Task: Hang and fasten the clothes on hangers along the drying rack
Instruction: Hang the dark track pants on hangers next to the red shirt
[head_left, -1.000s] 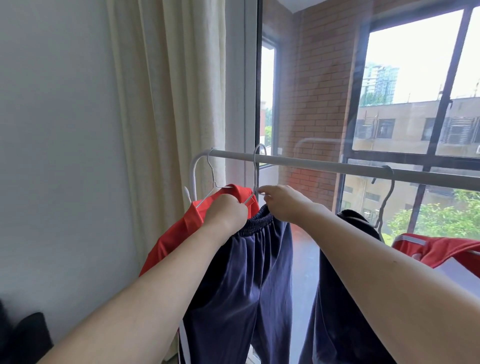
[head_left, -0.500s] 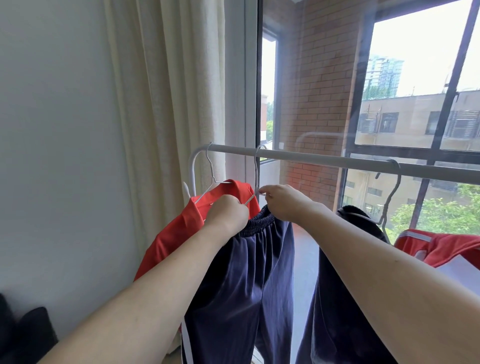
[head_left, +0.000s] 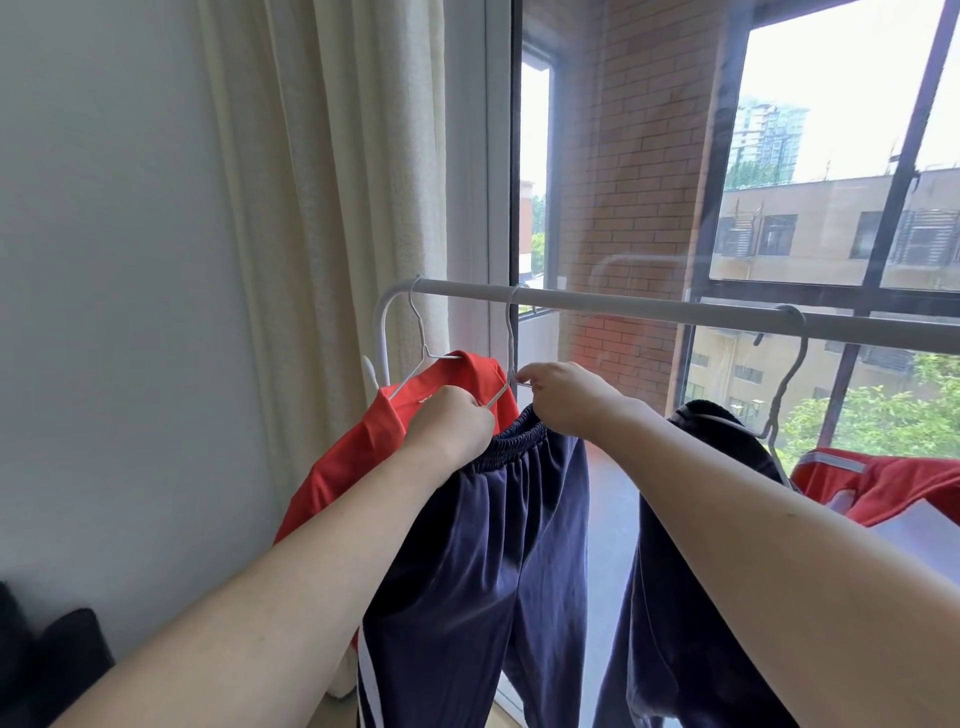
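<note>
A white drying rack bar (head_left: 623, 306) runs left to right at chest height. Navy track trousers (head_left: 498, 561) with a white side stripe hang from a thin white wire hanger (head_left: 511, 343) hooked on the bar. My left hand (head_left: 449, 426) grips the hanger's left arm together with the trousers' elastic waistband. My right hand (head_left: 563, 397) pinches the waistband against the hanger's right arm. Behind them a red top (head_left: 363, 452) hangs on another white hanger (head_left: 418, 332) at the bar's left end.
A dark garment (head_left: 691, 545) hangs to the right on a grey hanger (head_left: 792, 364). Another red garment (head_left: 883, 483) lies at the far right. A cream curtain (head_left: 322, 208) and a white wall stand at the left; a large window is behind the rack.
Both hands have stayed on the hanger and waistband. The view has shifted slightly, and the grey hanger at the right has swung a little.
</note>
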